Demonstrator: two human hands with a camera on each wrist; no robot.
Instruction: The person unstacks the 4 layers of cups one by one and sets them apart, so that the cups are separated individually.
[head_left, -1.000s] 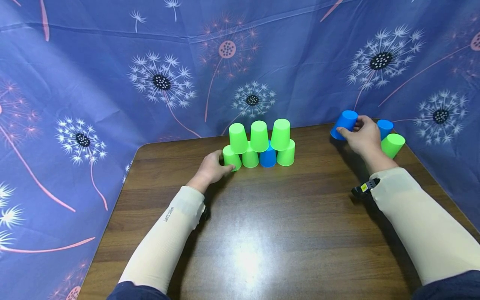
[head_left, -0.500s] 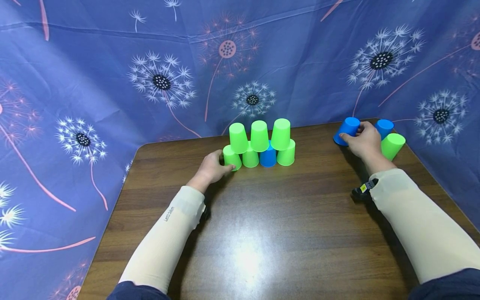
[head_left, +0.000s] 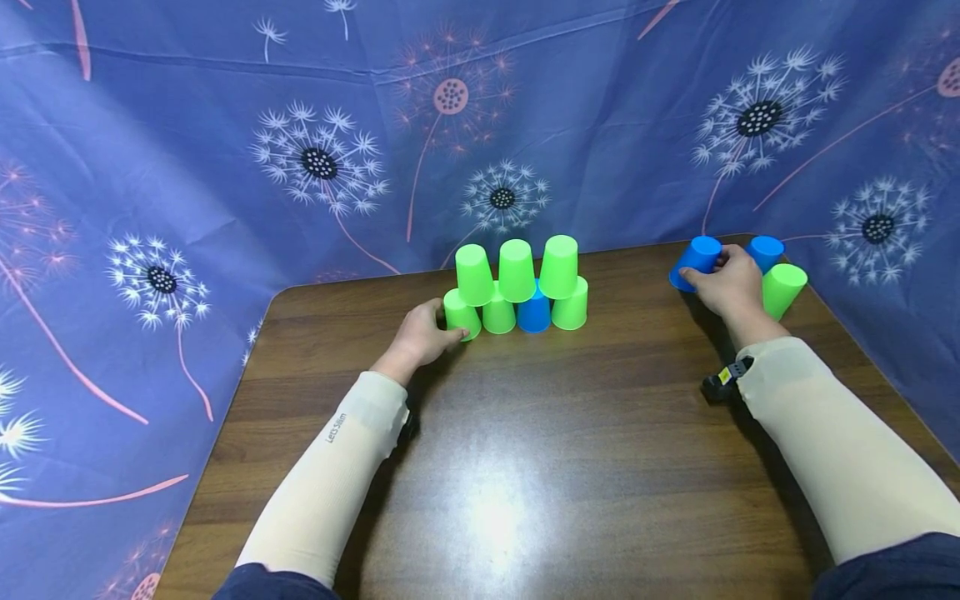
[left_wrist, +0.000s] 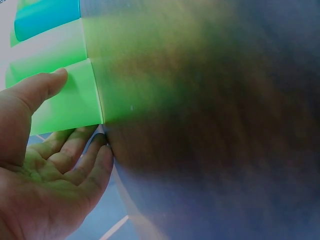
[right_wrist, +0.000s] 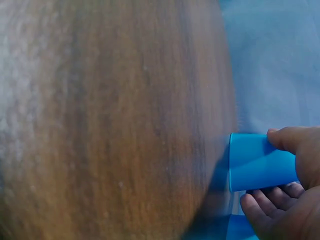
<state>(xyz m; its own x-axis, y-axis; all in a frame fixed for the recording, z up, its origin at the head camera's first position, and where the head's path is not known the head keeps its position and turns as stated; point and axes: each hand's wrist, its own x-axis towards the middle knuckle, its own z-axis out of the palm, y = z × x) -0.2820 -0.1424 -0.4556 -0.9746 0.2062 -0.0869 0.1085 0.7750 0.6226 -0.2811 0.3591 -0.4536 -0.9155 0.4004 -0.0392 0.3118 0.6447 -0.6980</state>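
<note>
Upside-down cups form two tiers: a bottom row with a blue cup point(head_left: 534, 312) among green ones, and three green cups point(head_left: 516, 271) on top. My left hand point(head_left: 420, 335) holds the leftmost bottom green cup point(left_wrist: 70, 102), thumb on its near side and fingers at its far side. Farther right, my right hand point(head_left: 729, 283) grips an upside-down blue cup point(right_wrist: 262, 162) between thumb and fingers; in the head view it appears to stand on the table. Another blue cup point(head_left: 766, 252) and a green cup point(head_left: 783, 290) are just right of that hand, their lower parts partly hidden.
The brown wooden table point(head_left: 480, 433) reaches back to a blue dandelion-print cloth point(head_left: 600, 125). The cups stand close to its back edge. A small black device point(head_left: 722, 385) is strapped at the right wrist.
My right hand has lowered the blue cup slightly, down and to the right, and then kept nearly still. The left hand and the tiered cups have stayed in place.
</note>
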